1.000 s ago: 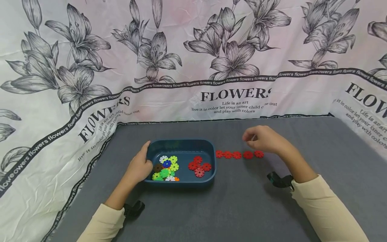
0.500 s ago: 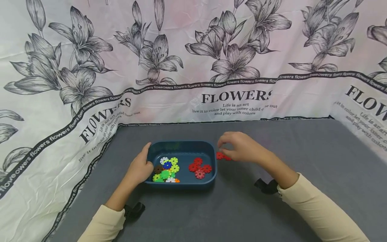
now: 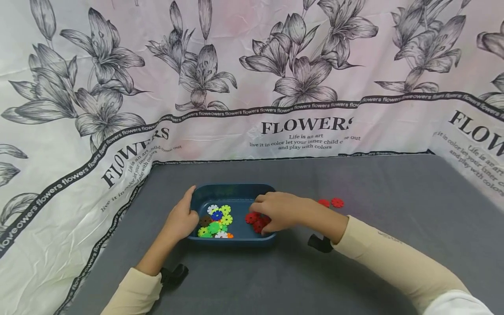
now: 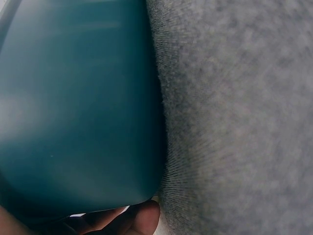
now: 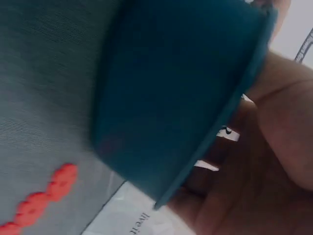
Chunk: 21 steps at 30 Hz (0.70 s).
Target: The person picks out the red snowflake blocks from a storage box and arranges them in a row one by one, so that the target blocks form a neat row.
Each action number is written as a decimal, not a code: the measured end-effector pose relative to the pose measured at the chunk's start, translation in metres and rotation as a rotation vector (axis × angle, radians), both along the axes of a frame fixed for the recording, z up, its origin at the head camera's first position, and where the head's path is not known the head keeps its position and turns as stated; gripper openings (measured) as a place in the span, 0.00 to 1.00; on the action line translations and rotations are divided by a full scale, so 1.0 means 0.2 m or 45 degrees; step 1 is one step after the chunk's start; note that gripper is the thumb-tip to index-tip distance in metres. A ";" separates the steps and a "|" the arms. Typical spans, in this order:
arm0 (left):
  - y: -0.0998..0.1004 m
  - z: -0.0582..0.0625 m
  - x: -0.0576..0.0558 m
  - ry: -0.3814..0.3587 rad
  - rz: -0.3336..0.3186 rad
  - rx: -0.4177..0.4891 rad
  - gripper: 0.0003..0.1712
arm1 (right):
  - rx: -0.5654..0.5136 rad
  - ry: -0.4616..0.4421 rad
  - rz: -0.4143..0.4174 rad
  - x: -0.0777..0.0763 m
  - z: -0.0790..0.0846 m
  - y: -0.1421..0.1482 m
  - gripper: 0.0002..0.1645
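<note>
A dark teal plastic bin (image 3: 236, 241) rests on the grey table. My left hand (image 3: 180, 219) grips its left end, thumb along the rim; in the left wrist view the fingers (image 4: 146, 219) sit at the bin's lower corner. My right hand (image 3: 282, 212) reaches over the right rim, thumb and fingers apart above red notched plastic discs (image 3: 252, 218) inside. Its fingertips are partly hidden by the bin wall (image 5: 166, 88) in the right wrist view. Mixed green, yellow, white, blue and brown discs (image 3: 214, 226) lie in the bin's left half.
Right of the bin, a row of red discs (image 3: 337, 202) lies on the table, partly covered by the right forearm in the head view. In the right wrist view some red discs (image 5: 32, 208) of this row show. A flower-printed cloth (image 3: 307, 131) hangs behind the table.
My right hand has moved left and down, from above the red row across the rim into the bin. My left hand and the bin have stayed in place.
</note>
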<state>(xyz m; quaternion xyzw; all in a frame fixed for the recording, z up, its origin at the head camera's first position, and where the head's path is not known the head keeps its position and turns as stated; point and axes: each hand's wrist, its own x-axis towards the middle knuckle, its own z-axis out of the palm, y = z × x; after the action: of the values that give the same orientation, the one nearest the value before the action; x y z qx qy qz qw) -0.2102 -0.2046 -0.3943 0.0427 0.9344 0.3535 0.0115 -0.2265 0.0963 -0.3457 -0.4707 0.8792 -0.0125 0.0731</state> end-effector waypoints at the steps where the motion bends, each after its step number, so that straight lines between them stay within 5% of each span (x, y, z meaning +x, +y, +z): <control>1: 0.00 0.00 0.00 0.005 0.002 0.003 0.47 | 0.073 -0.035 -0.032 -0.01 0.01 -0.03 0.36; 8: 0.00 0.01 0.01 0.017 -0.007 -0.006 0.46 | 0.397 -0.151 -0.214 -0.03 -0.02 -0.18 0.42; 12: 0.01 0.00 0.00 0.015 -0.016 -0.009 0.46 | 0.388 -0.107 -0.224 -0.02 -0.05 -0.20 0.41; 21: 0.00 0.01 0.00 0.008 -0.013 -0.004 0.46 | 0.267 -0.117 -0.057 0.02 -0.04 -0.19 0.26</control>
<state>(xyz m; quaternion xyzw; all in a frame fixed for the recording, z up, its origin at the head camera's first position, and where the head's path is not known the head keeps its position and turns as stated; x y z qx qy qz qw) -0.2099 -0.2053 -0.3927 0.0486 0.9348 0.3518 0.0106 -0.2231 0.0580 -0.3541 -0.4398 0.8816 0.0562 0.1618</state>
